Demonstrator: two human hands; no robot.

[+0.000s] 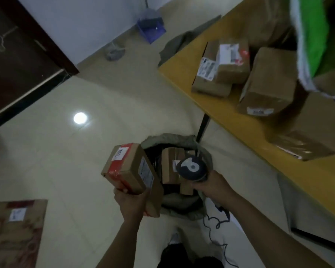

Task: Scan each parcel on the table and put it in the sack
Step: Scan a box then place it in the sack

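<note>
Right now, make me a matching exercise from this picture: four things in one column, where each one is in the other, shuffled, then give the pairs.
Things:
1. brown cardboard parcel with red tape
2. dark handheld scanner
3. grey fabric sack
4. brown cardboard box with a white label

Places:
A. on the yellow table
B. gripped in the left hand
C. open on the floor, parcels inside
D. held in the right hand

Pairs: 1-B, 2-D, 3-C, 4-A.

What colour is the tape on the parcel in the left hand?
Red tape on the brown parcel; head view shows it best.
</note>
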